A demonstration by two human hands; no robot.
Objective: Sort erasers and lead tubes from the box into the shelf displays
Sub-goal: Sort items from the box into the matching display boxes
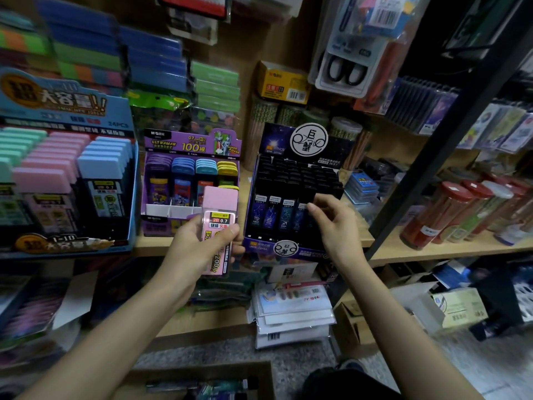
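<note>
My left hand point(199, 243) grips a pink-capped lead tube point(219, 223) marked 2B 0.7, held upright in front of the purple display point(161, 209). My right hand point(336, 223) pinches a black-capped lead tube point(323, 199) at the front right corner of the dark starry display point(259, 241), which is packed with black-capped tubes. On the left stands a large blue display point(131, 197) with rows of green, pink and blue capped tubes. A cardboard box point(268, 379) at the bottom of the view holds several dark tubes point(199, 386).
The displays stand on a wooden shelf point(432, 251). Red-lidded jars point(450, 215) sit to the right behind a black upright post point(432, 157). Below the shelf lie stacked white packets point(291, 310) and cardboard cartons point(458, 307). Scissors packs point(346, 67) hang above.
</note>
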